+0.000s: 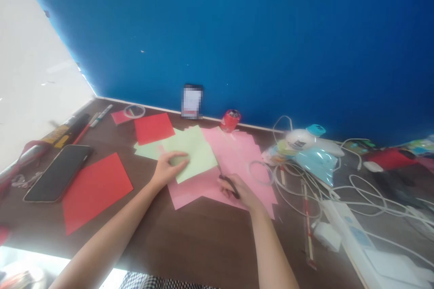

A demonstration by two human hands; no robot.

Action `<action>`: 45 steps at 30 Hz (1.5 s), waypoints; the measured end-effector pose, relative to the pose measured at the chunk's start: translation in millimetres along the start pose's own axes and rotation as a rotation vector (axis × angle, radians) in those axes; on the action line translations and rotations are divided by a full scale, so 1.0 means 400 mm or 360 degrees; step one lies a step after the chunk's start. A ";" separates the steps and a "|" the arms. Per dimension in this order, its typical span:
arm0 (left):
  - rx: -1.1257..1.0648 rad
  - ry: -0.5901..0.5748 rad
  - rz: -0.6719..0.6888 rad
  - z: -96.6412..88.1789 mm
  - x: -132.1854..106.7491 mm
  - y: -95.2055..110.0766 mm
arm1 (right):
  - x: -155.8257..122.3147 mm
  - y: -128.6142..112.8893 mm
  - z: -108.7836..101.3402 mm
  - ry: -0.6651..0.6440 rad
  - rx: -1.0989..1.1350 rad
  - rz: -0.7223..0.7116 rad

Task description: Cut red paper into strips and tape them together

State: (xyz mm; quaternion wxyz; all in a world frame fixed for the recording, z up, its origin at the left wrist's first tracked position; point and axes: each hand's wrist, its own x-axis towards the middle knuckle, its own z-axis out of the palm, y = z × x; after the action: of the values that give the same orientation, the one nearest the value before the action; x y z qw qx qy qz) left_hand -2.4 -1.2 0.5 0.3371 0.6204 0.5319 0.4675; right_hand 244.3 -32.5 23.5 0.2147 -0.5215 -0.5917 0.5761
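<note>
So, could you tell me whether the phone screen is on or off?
Off: the phone lies flat on the table, its screen dark.
</note>
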 end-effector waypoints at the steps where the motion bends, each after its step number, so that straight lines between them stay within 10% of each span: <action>1: 0.0000 0.0003 0.0000 0.000 0.000 0.000 | 0.000 -0.001 0.000 -0.0006 0.0007 0.0004; 45: -0.0005 0.0022 -0.0018 0.001 0.000 -0.008 | 0.001 0.001 -0.001 0.0011 -0.0036 -0.0014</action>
State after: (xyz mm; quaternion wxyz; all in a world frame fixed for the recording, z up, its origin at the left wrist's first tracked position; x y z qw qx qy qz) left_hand -3.0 -0.5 -2.6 0.3369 0.6137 0.5369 0.4707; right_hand 244.7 -32.2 22.9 0.2133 -0.5233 -0.5997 0.5666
